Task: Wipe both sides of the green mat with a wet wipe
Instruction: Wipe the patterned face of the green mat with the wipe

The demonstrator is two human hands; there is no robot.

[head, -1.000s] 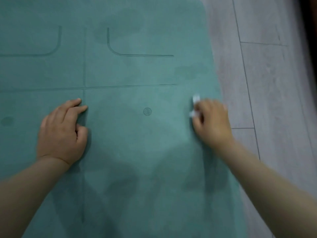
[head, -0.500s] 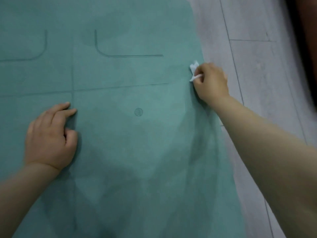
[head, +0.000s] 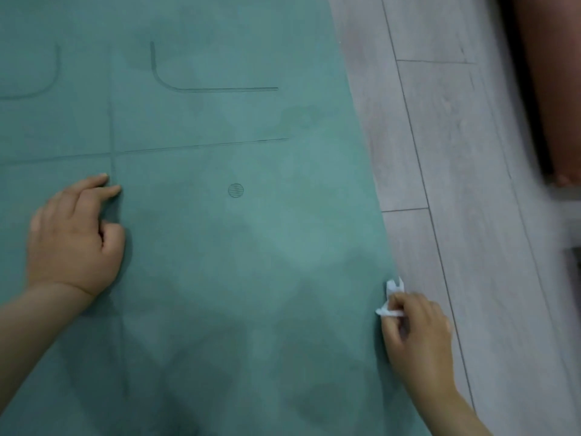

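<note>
Mat (head: 195,247) lies flat on the floor (head: 446,152), filling the view from 9 to 4 o'clock; its right edge runs diagonally from 12 down to 5. Looks thin, soft, floppy w/ a matte, faintly suede-like face, so prob. light and grippy, not slippery. To flip it, best hold would be a long edge or corner, lifting w/ both hands since it'll sag. Printed guide lines and a small hatched dot (head: 235,190) mark the surface; darker damp-looking patches show near 6 o'clock.

Wipe (head: 391,302) is a small crumpled white wad, limp and wet-looking, at 4 o'clock right on the mat's edge. Right hand (head: 418,338) pinches it, fingers curled around it. Left hand (head: 74,240) at 9 o'clock rests on the mat, fingers loosely bent, holding nothing, prob. pinning it down.

Floor is grey wood-grain planks, smooth. A reddish-brown thing (head: 547,83) at 2 o'clock is too blurred to tell.
</note>
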